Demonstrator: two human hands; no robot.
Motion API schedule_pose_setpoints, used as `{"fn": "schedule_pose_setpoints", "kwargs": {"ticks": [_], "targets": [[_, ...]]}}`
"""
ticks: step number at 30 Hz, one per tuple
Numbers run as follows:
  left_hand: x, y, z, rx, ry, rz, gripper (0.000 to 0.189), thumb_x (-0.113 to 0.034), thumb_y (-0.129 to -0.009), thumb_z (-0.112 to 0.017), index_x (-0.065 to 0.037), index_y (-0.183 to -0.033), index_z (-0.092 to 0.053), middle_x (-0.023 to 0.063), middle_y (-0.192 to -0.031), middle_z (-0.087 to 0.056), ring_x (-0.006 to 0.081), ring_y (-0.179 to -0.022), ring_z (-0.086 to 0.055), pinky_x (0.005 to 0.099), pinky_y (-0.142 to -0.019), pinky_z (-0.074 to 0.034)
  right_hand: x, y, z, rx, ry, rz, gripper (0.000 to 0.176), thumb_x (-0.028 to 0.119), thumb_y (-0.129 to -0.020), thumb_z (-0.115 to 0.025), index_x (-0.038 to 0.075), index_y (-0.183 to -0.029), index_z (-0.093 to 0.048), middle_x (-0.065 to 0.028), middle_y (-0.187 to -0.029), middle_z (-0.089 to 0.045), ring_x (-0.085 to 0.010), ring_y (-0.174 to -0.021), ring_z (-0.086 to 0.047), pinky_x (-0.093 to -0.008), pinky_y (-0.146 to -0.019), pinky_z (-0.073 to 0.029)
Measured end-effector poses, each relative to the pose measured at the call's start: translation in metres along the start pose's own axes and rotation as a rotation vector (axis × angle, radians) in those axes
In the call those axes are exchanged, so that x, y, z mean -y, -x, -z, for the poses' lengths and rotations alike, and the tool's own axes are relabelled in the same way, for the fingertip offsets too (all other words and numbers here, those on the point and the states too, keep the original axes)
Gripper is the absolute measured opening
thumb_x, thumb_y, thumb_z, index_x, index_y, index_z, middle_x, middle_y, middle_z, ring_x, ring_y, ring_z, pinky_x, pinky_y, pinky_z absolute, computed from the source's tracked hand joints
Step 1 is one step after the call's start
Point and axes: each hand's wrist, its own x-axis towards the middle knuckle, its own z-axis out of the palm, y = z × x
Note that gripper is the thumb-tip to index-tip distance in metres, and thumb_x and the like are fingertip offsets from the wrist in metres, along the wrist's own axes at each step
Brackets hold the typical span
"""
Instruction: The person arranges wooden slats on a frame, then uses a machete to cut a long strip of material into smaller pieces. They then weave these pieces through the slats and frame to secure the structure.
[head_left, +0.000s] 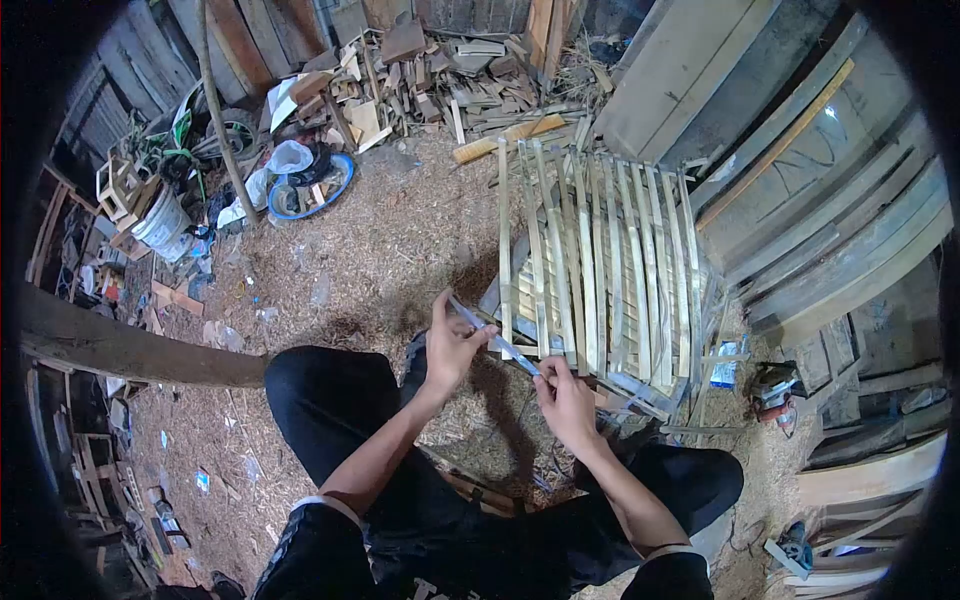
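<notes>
Two bare hands meet in the head view, just above the person's bent knees in black trousers [330, 400], and share one thin strip [512, 352] between them. The left hand [455, 345] is raised with the wrist cocked back, its fingers curled round the upper part of the strip, whose far end pokes up past the fingertips. The right hand [565, 395] sits lower and nearer the body, with the forearm coming up from the bottom of the frame and the thumb and fingers pinched on the strip's lower end. The strip runs slantwise from upper left to lower right, taut between the two grips, right at the near edge of a panel of bamboo slats [600, 270] that lies on the sawdust-strewn ground [380, 250]. The strip looks pale and bluish, perhaps bamboo, though it is too fine to tell. Well to the left stand a white bucket [160, 222] and a blue hoop [310, 190]; a pile of wood offcuts [430, 60] lies beyond.
</notes>
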Motion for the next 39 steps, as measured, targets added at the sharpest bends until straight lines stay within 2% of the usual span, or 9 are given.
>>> {"fn": "schedule_pose_setpoints", "kwargs": {"ticks": [5,7,11,13,21,23,27,35,39], "targets": [[-0.003,0.011,-0.007,-0.23,-0.312,-0.335,0.098,-0.022,-0.071,-0.09,-0.002,-0.146,-0.031,0.02,-0.11,-0.06,0.0348,-0.115,-0.056,0.0476,-0.099,-0.044,0.003,0.001,0.003,-0.035,0.039,0.127,0.015,0.012,-0.097,-0.062,0.01,-0.111,-0.056,-0.014,-0.069,-0.065,-0.033,-0.055,-0.064,-0.044,-0.049,-0.046],[-0.005,0.014,-0.006,-0.324,-0.369,-0.567,0.074,-0.021,-0.075,-0.087,-0.005,-0.137,-0.048,0.0174,-0.124,-0.055,0.0355,-0.127,-0.046,0.0463,-0.106,-0.036,0.003,0.001,0.002,-0.043,0.021,0.162,0.013,0.013,-0.097,-0.061,0.011,-0.11,-0.056,-0.0141,-0.067,-0.064,-0.0326,-0.054,-0.064,-0.0442,-0.049,-0.046],[-0.006,0.013,0.007,-0.127,-0.63,-0.707,0.038,-0.018,-0.082,-0.08,-0.007,-0.115,-0.064,0.0116,-0.117,-0.062,0.0309,-0.12,-0.054,0.0424,-0.103,-0.036,-0.002,0.002,-0.001,0.008,0.045,0.126,0.016,0.013,-0.096,-0.062,0.013,-0.111,-0.058,-0.0132,-0.061,-0.059,-0.0341,-0.053,-0.061,-0.0446,-0.049,-0.042],[0.001,0.008,0.006,0.081,-0.398,-0.625,0.015,-0.013,-0.086,-0.075,-0.007,-0.098,-0.07,0.0073,-0.108,-0.068,0.0251,-0.11,-0.061,0.039,-0.1,-0.036,-0.002,0.002,-0.001,0.013,0.05,0.121,0.015,0.013,-0.096,-0.062,0.013,-0.111,-0.059,-0.0129,-0.06,-0.059,-0.0331,-0.051,-0.06,-0.0441,-0.048,-0.042],[0.032,0.023,-0.006,-0.01,-0.331,-0.593,0.024,-0.003,-0.089,-0.064,-0.005,-0.113,-0.068,0.0075,-0.11,-0.073,0.0262,-0.108,-0.066,0.0442,-0.108,-0.037,-0.005,0.001,-0.008,-0.07,0.049,0.169,0.019,0.014,-0.096,-0.061,0.014,-0.115,-0.064,-0.0133,-0.061,-0.061,-0.033,-0.052,-0.062,-0.0439,-0.049,-0.045],[0.038,0.033,-0.015,-0.047,0.052,-0.376,0.029,-0.002,-0.089,-0.064,-0.003,-0.118,-0.065,0.0109,-0.109,-0.074,0.0245,-0.114,-0.065,0.0415,-0.11,-0.037,-0.004,0.002,-0.007,-0.043,0.068,0.138,0.021,0.015,-0.096,-0.061,0.015,-0.117,-0.064,-0.0139,-0.063,-0.062,-0.0334,-0.054,-0.062,-0.0442,-0.05,-0.046],[0.066,0.026,-0.017,0.001,0.026,-0.293,0.027,-0.001,-0.09,-0.065,0.0,-0.117,-0.066,0.0133,-0.106,-0.074,0.0258,-0.113,-0.068,0.0389,-0.113,-0.034,-0.008,0.002,-0.013,-0.016,0.088,0.121,0.026,0.016,-0.096,-0.061,0.017,-0.122,-0.064,-0.0158,-0.066,-0.064,-0.0351,-0.058,-0.064,-0.0466,-0.053,-0.049],[0.068,0.035,-0.023,0.11,0.217,-0.078,0.022,-0.006,-0.093,-0.067,0.006,-0.112,-0.067,0.0086,-0.094,-0.074,0.0105,-0.085,-0.068,0.0274,-0.075,-0.055,-0.011,0.004,-0.021,-0.021,0.155,0.22,0.036,0.006,-0.093,-0.058,0.013,-0.128,-0.063,-0.0178,-0.079,-0.069,-0.0342,-0.058,-0.067,-0.0449,-0.053,-0.054],[0.074,0.038,-0.028,0.241,0.129,-0.077,0.022,-0.004,-0.094,-0.065,0.007,-0.114,-0.066,0.0063,-0.1,-0.073,0.0089,-0.092,-0.064,0.0255,-0.081,-0.051,-0.02,-0.001,-0.032,-0.07,0.146,0.298,0.045,0.003,-0.09,-0.059,0.014,-0.134,-0.061,-0.0213,-0.088,-0.07,-0.0338,-0.063,-0.068,-0.0447,-0.053,-0.055]]}}
